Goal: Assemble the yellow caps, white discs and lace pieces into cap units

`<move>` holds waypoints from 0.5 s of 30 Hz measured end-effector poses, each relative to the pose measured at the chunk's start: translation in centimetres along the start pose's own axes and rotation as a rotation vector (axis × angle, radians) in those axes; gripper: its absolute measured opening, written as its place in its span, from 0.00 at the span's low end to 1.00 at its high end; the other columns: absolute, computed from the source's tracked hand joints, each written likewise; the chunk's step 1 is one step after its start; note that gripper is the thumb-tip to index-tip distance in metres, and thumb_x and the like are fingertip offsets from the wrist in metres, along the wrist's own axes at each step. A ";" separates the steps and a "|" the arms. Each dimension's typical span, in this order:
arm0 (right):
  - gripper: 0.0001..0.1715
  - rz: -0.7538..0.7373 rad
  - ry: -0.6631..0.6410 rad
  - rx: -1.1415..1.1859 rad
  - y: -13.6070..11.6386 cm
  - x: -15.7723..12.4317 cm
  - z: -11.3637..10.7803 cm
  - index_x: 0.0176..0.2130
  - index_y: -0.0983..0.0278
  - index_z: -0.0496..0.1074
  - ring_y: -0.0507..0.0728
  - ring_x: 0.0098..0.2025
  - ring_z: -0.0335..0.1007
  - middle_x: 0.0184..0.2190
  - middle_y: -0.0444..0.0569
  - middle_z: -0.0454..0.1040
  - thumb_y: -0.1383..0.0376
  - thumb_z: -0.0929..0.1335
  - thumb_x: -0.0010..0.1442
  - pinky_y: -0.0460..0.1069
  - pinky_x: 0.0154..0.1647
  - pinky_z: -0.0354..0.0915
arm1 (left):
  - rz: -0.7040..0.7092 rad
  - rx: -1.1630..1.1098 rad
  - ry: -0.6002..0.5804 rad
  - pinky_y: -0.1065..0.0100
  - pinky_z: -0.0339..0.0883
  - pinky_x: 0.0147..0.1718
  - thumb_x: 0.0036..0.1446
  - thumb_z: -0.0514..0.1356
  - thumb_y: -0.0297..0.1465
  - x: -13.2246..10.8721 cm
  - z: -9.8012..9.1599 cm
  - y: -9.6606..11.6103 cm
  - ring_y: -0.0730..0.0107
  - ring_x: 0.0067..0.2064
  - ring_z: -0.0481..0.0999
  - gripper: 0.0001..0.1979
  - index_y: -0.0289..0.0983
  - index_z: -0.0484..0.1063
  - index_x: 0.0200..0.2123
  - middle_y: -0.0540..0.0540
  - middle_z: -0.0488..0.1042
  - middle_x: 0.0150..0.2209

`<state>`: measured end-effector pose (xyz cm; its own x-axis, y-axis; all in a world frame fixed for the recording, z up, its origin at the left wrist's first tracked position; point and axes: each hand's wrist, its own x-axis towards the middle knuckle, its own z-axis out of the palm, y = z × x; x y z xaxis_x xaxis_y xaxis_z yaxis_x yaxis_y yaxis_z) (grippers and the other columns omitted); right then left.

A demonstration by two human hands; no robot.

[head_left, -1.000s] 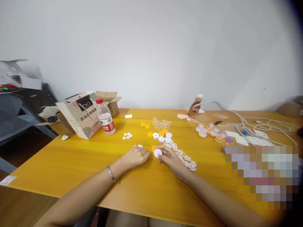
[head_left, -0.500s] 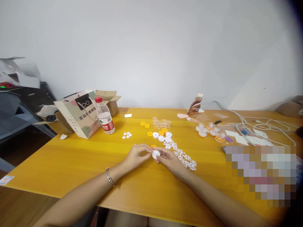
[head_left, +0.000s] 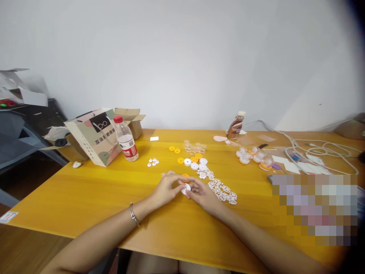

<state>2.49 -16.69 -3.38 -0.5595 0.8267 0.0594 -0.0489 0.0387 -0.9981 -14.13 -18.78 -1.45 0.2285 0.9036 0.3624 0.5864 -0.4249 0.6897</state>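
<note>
Between my two hands is a small white round disc (head_left: 186, 189), held above the table. My left hand (head_left: 169, 187) pinches its left side with thumb and fingers. On the other side, my right hand (head_left: 203, 193) has its fingers curled round the disc, thumb on the near edge. An orange ring (head_left: 185, 177) shows just behind the fingertips, partly hidden. Beyond it lie white discs (head_left: 194, 166), yellow discs (head_left: 180, 160) and clear round caps (head_left: 195, 147). White openwork pieces (head_left: 222, 189) spread beside my right hand. Several small white pegged parts (head_left: 153, 162) sit farther left.
A water bottle (head_left: 125, 140) and a paper bag (head_left: 98, 139) stand at the left, with a cardboard box (head_left: 132, 121) behind. Toward the back right are a brown drink bottle (head_left: 235, 126), clear-and-orange round assemblies (head_left: 253, 156) and white cables (head_left: 327, 150). A blurred patch covers the right edge.
The white disc has tilted and shifted slightly toward me and left. My left fingers have closed in onto it, and both hands now grip it.
</note>
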 end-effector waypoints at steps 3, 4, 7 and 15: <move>0.22 -0.020 0.008 0.011 0.1 -0.1 0.1 0.42 0.59 0.60 0.50 0.28 0.66 0.25 0.40 0.67 0.61 0.69 0.47 0.49 0.34 0.62 | -0.015 -0.037 -0.010 0.64 0.57 0.42 0.50 0.59 0.29 0.1 -0.2 0.1 0.66 0.40 0.69 0.11 0.40 0.71 0.39 0.49 0.75 0.30; 0.22 -0.022 0.002 0.011 0.2 -0.1 0.1 0.42 0.59 0.60 0.50 0.28 0.66 0.25 0.40 0.67 0.62 0.69 0.47 0.49 0.34 0.62 | -0.025 -0.048 -0.012 0.64 0.57 0.43 0.50 0.60 0.29 0.1 -0.3 0.1 0.66 0.40 0.70 0.10 0.40 0.70 0.39 0.49 0.75 0.30; 0.21 -0.026 -0.008 -0.006 0.2 -0.1 0.0 0.41 0.59 0.57 0.50 0.29 0.66 0.26 0.40 0.67 0.62 0.69 0.48 0.49 0.34 0.62 | -0.072 -0.083 -0.037 0.65 0.58 0.42 0.49 0.60 0.30 0.2 -0.4 0.1 0.66 0.40 0.71 0.08 0.38 0.70 0.36 0.49 0.75 0.31; 0.19 -0.057 -0.010 -0.114 0.2 -0.2 -0.1 0.42 0.58 0.56 0.51 0.32 0.67 0.28 0.41 0.68 0.62 0.67 0.51 0.48 0.35 0.63 | -0.151 -0.064 -0.026 0.70 0.59 0.35 0.48 0.60 0.30 0.1 -0.1 -0.2 0.70 0.33 0.71 0.08 0.37 0.69 0.35 0.51 0.74 0.28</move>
<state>2.73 -16.81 -3.63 -0.5666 0.8158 0.1157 0.0135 0.1495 -0.9887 -14.30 -18.57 -1.51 0.1625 0.9581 0.2358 0.5649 -0.2863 0.7739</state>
